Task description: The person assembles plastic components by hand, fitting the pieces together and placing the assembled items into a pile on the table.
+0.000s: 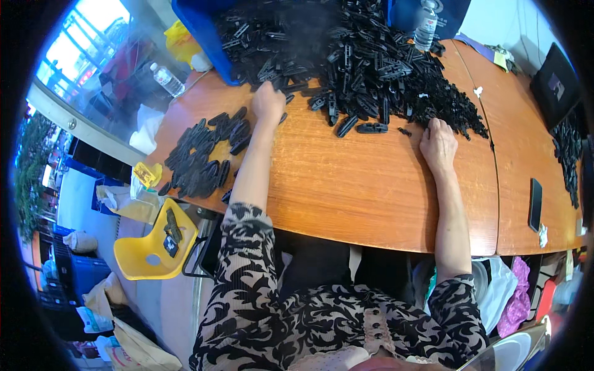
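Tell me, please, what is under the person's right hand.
Around the right hand, the brown wooden tabletop shows, with small black pieces heaped just beyond it. Whatever lies directly beneath the hand is covered and cannot be seen.

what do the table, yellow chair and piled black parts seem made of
Table: wood or wood-look laminate, semi-gloss, judging by its brown grain and soft sheen.
Yellow chair: probably moulded plastic, smooth, from its evenly coloured curved shell.
Black parts: likely plastic, dull with faint highlights, given their repeated shapes; coated metal remains possible.
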Available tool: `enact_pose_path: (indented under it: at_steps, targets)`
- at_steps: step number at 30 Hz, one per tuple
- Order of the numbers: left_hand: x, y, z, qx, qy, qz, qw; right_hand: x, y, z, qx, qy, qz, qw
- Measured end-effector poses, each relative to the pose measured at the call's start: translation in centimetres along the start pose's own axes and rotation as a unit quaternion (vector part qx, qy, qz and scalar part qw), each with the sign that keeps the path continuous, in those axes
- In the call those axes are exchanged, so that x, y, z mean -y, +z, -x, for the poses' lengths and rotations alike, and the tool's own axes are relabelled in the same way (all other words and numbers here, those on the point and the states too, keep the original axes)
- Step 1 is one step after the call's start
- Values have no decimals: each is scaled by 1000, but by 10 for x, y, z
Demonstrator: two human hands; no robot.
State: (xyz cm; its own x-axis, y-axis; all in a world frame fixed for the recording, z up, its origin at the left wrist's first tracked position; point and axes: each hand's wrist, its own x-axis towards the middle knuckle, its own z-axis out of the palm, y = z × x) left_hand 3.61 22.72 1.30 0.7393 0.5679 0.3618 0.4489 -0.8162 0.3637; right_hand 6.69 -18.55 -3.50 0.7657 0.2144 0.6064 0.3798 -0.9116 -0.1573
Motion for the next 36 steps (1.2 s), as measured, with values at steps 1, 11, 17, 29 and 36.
enact_pose_path:
  at_steps: [1, 11, 17, 29, 36]
  targets:
    - [5, 0, 12, 7, 27, 55, 998, -1, 0, 0, 0, 7, 2, 1000]
    - [73, -30, 118, -53, 133, 64, 988, 20, -11, 5, 68, 11, 33, 997]
    - [62, -49, 99, -66, 104, 71, 990, 42, -14, 5, 69, 20, -41, 997]
    - [-34, 37, 68, -113, 103, -29, 988, 56, -16, 15, 60, -12, -164, 985]
    - [-100, 12, 118, 87, -92, 681, 721, 63, -22, 18, -21, -25, -311, 950]
